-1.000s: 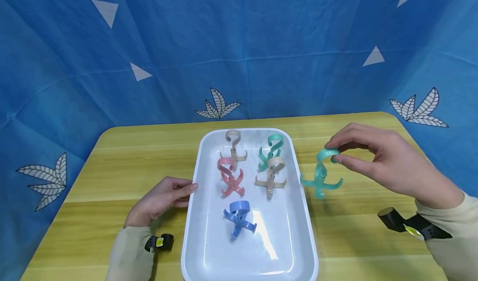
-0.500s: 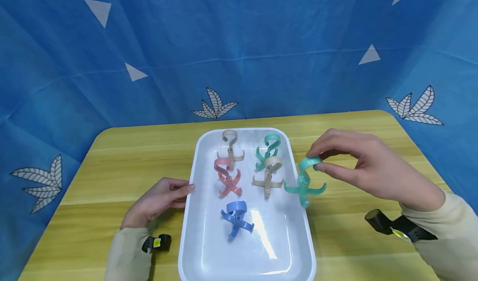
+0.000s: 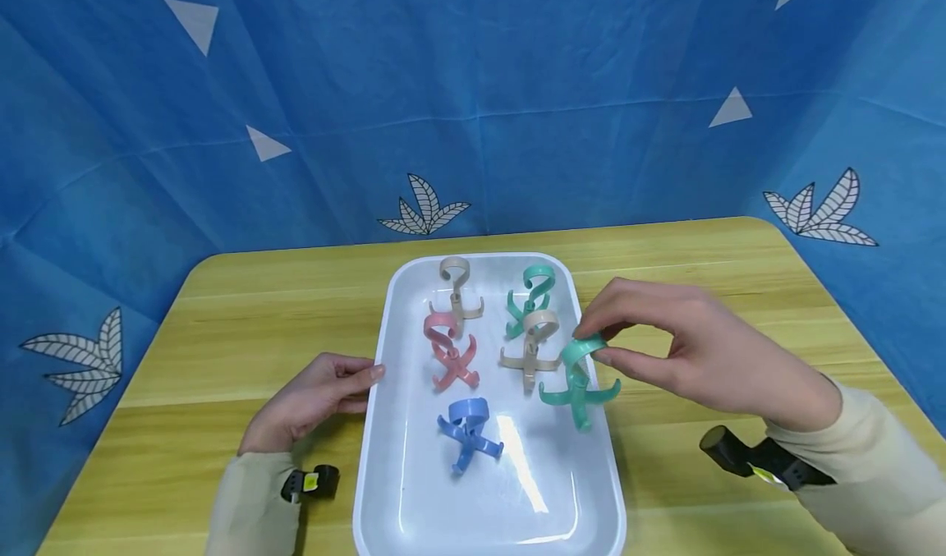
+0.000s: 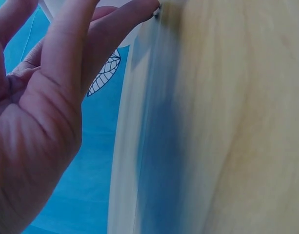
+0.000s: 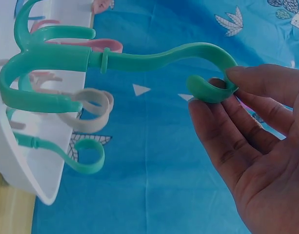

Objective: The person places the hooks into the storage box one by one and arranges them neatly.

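Observation:
My right hand [image 3: 687, 355] pinches the curled top of a green plastic swivel hook [image 3: 579, 390] between thumb and fingers. The hook hangs with its prongs down over the right side of a white tray [image 3: 615, 490]; whether they touch the bottom I cannot tell. In the right wrist view its swivel joint [image 5: 98, 61] and prongs show clearly. At the tray's left side, my left hand [image 3: 321, 392] holds the rim, thumb over the edge. Inside stand a second green hook [image 3: 516, 310], two beige hooks [image 3: 532, 364] [image 3: 456, 301], a pink hook [image 3: 454, 363] and a blue hook [image 3: 469, 434].
The tray stands on a wood-grain table [image 3: 266, 310]. A blue cloth [image 3: 473, 88] with white triangles and leaf prints hangs behind and at the sides. Each wrist wears a small black camera, such as the one on the right [image 3: 727, 451].
My right hand has carried the green hook leftward and down, from beside the tray to over its right part. The left hand keeps its hold on the rim.

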